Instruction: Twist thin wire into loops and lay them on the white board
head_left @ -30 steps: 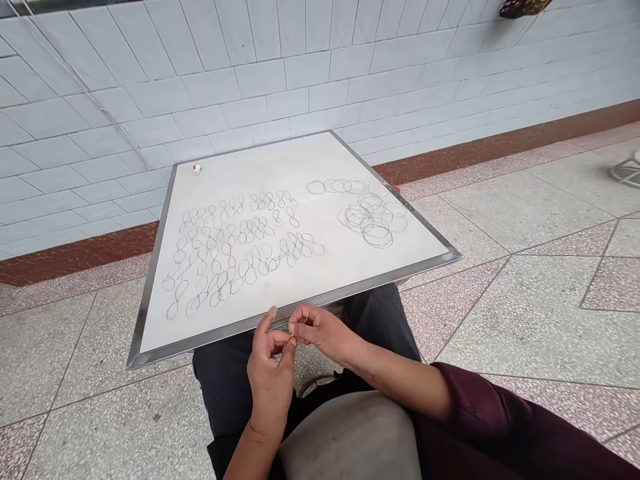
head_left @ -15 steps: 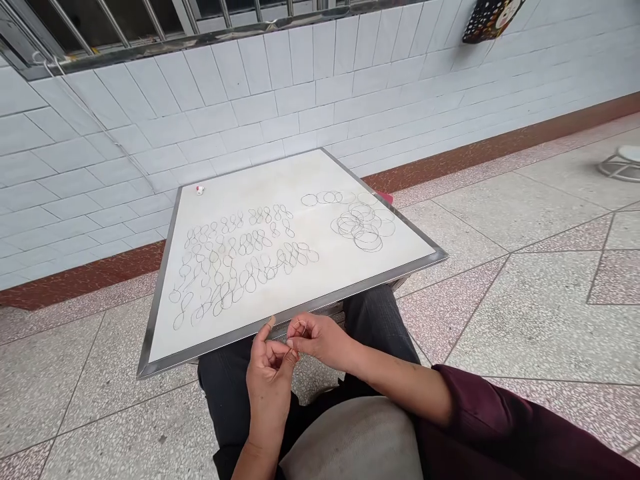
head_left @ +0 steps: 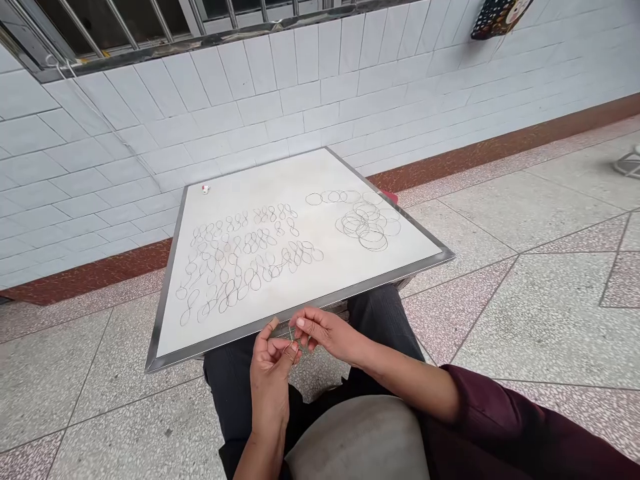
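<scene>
Over the lap, just in front of the table edge, my left hand pinches a thin wire loop between thumb and fingertips. My right hand is beside it, its curled fingers around the loop's other side. On the white table lie many thin wires bent into figure-eight shapes, in rough rows at the left and middle. Round wire loops overlap in a pile at the right, with a few more in a row behind them.
A small white and red object sits at the table's back left corner. Behind the table is a tiled wall with a barred window. A patterned bag hangs at the upper right, and a stool stands at the far right.
My right hand's thumb has lifted away from my left fingertips, and the hands are slightly further apart. The whole view has shifted a little, so the table appears further right.
</scene>
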The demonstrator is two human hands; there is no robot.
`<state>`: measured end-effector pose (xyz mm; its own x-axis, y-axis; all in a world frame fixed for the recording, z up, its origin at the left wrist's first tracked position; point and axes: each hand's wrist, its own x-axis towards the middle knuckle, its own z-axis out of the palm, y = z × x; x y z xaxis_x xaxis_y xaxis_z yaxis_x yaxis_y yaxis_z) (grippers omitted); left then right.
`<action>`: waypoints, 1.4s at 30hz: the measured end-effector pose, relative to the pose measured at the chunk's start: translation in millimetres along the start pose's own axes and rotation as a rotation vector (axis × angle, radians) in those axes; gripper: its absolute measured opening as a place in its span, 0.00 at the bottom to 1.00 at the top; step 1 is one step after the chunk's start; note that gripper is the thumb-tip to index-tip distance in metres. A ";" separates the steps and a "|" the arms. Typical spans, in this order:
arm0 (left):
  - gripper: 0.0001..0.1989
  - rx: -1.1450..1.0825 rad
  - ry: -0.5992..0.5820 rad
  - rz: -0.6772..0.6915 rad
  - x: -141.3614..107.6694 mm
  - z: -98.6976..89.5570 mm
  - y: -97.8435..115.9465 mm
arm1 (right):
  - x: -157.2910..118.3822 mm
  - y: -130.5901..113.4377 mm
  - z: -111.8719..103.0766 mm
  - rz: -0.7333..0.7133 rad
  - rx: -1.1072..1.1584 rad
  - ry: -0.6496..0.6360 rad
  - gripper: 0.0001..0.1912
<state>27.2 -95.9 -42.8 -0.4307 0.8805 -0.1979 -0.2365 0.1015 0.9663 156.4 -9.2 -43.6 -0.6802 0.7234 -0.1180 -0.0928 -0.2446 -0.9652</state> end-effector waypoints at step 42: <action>0.30 0.035 0.031 0.079 -1.8 -0.2 1.0 | 6.3 9.5 5.4 -0.044 0.092 -0.037 0.14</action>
<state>27.6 -97.4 -41.5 -0.4739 0.8716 -0.1251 -0.1703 0.0487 0.9842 147.4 -10.5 -52.3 -0.7005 0.7107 -0.0651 -0.1889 -0.2726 -0.9434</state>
